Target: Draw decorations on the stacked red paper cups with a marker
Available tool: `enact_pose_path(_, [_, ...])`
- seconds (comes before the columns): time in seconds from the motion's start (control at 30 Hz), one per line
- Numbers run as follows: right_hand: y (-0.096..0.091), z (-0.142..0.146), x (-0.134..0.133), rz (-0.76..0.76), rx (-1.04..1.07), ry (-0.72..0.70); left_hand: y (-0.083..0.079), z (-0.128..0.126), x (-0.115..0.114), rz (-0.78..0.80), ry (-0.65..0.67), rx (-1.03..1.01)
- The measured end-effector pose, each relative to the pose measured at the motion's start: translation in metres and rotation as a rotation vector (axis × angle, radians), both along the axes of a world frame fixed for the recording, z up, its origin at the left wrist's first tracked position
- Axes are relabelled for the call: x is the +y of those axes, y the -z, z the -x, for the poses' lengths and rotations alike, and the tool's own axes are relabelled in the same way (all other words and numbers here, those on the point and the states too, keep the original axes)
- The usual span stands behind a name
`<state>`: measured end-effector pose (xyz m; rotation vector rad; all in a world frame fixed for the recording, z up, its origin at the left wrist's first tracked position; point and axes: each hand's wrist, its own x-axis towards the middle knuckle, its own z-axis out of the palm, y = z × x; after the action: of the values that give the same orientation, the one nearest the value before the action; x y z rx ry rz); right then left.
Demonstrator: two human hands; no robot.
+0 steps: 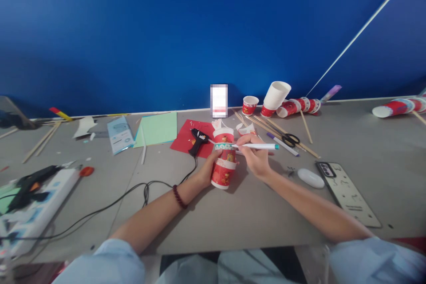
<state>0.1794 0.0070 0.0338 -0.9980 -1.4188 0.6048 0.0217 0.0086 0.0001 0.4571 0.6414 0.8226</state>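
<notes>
My left hand is wrapped round the left side of a stack of red and white paper cups, held tilted a little above the grey table. Between the thumb and fingers of my right hand is a white marker pen with a teal end. Its tip meets the white band near the upper part of the stack, where teal marks show. Behind the stack, a black glue gun lies on a red paper sheet.
Paper cups, scissors, a purple marker and wooden sticks lie at the back right. A phone and a white oval case sit right. Green paper is left of centre. A power strip and cable lie left.
</notes>
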Motion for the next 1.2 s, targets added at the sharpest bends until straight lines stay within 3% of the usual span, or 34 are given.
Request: enact_pose_path(1.2, [-0.0011, -0.0005, 0.0011, -0.022, -0.006, 0.009, 0.0016, 0.0002, 0.0001, -0.014, 0.021, -0.015])
